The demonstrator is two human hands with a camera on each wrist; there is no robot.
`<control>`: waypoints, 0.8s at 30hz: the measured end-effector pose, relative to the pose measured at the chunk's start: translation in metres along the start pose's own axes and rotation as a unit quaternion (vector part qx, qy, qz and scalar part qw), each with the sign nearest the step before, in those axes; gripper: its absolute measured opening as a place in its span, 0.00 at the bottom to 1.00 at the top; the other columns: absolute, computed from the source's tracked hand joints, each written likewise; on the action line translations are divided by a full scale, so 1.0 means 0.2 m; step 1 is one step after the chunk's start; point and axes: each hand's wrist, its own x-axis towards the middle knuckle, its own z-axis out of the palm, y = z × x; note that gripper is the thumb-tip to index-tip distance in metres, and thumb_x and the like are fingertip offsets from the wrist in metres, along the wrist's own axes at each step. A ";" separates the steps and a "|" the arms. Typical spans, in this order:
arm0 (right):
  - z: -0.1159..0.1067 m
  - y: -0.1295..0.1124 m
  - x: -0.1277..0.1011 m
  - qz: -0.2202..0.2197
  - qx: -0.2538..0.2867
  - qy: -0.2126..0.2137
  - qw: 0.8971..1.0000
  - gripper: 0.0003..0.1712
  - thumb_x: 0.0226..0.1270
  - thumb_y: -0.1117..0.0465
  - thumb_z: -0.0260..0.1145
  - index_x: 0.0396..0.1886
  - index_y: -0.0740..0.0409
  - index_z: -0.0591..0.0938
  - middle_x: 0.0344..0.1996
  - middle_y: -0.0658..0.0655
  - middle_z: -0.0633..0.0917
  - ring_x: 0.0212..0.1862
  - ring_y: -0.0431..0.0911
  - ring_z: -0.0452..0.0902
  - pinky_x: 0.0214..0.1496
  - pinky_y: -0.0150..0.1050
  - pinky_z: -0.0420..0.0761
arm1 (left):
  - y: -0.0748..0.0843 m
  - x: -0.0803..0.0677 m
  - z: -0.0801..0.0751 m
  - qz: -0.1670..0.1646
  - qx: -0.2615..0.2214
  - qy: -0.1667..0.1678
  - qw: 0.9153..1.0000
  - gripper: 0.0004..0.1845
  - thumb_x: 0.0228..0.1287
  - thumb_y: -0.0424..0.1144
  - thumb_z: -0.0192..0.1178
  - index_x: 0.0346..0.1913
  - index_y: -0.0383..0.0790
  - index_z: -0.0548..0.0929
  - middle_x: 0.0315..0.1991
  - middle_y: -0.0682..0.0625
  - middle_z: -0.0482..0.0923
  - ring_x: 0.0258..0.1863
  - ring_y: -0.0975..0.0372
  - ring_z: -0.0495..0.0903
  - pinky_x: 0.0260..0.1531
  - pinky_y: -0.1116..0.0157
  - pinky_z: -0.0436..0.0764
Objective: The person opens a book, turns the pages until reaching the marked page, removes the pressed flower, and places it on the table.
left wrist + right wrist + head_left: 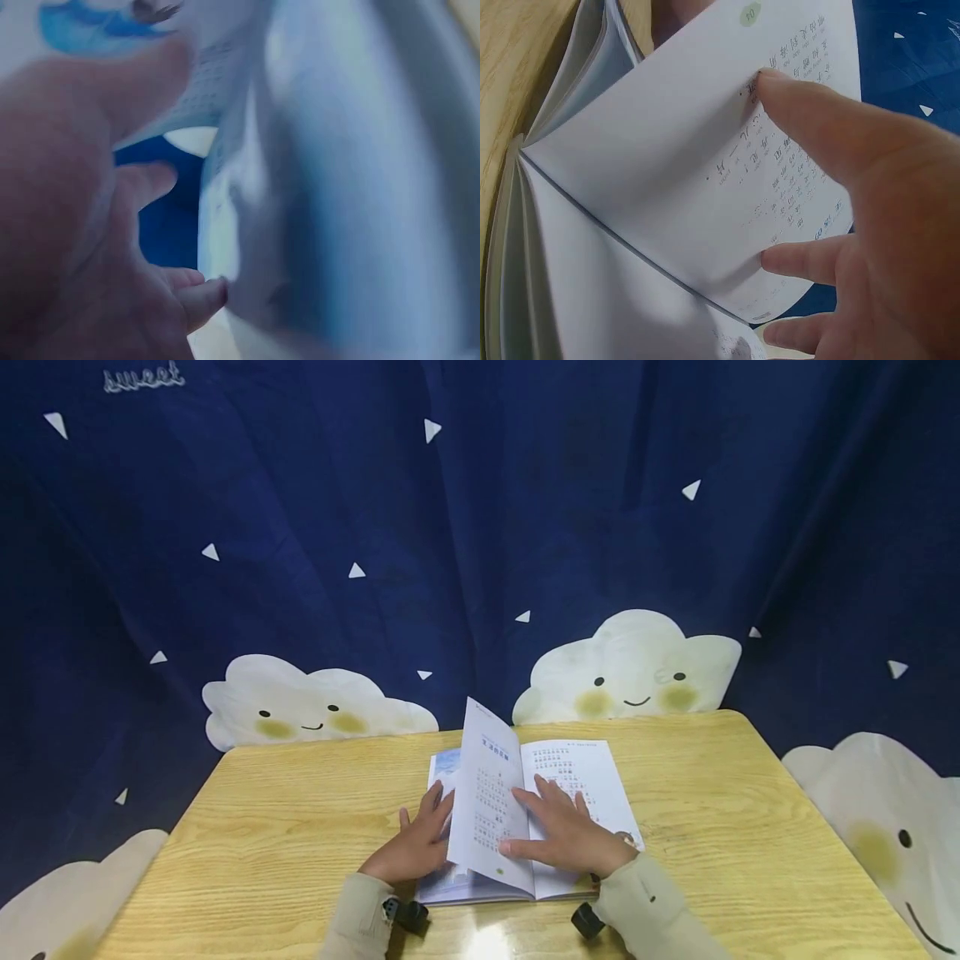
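Currently, an open book (pixel 613 789) lies on a wooden table (pixel 262 835), one printed page (pixel 487 810) raised; at the book's left, the left hand (pixel 415 845) spreads behind that page; over its right, the right hand (pixel 568 839) spreads too.

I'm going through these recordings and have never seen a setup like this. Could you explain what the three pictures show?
There is no robot here: a person works with two bare hands. The wide picture comes from a camera on the head, looking forward and down. The two close-ups come from cameras on the wrists, each facing that hand's work; the left one is blurred.

On the wooden table lies an open book, with a blue curtain behind. One page stands raised, with the left hand on one side and the right hand on the other. Neither hand clearly grips anything; their fingers are spread beside the page, and I cannot tell how firmly they touch it.
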 end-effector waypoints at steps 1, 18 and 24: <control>0.00 0.00 0.00 0.001 0.000 0.001 1.000 0.53 0.54 0.28 0.64 0.73 0.52 0.64 0.74 0.70 0.51 0.74 0.66 0.42 0.68 0.70 0.35 | 0.00 0.00 -0.01 -0.008 -0.017 0.005 1.000 0.37 0.71 0.55 0.50 0.78 0.52 0.49 0.77 0.37 0.38 0.75 0.46 0.35 0.61 0.31 0.29; 0.07 -0.02 0.01 0.008 -0.041 0.011 0.999 0.54 0.52 0.26 0.63 0.73 0.51 0.65 0.75 0.66 0.48 0.75 0.64 0.37 0.68 0.68 0.32 | 0.01 0.03 -0.07 -0.068 -0.151 0.125 0.978 0.36 0.76 0.60 0.32 0.78 0.48 0.40 0.76 0.40 0.38 0.72 0.44 0.48 0.66 0.39 0.51; 0.10 -0.05 0.03 0.024 -0.065 0.010 0.998 0.55 0.50 0.25 0.64 0.72 0.50 0.66 0.76 0.64 0.47 0.75 0.64 0.36 0.67 0.71 0.34 | 0.02 0.03 -0.08 -0.049 -0.136 0.172 0.974 0.35 0.75 0.57 0.40 0.77 0.49 0.47 0.74 0.39 0.42 0.66 0.44 0.64 0.64 0.44 0.62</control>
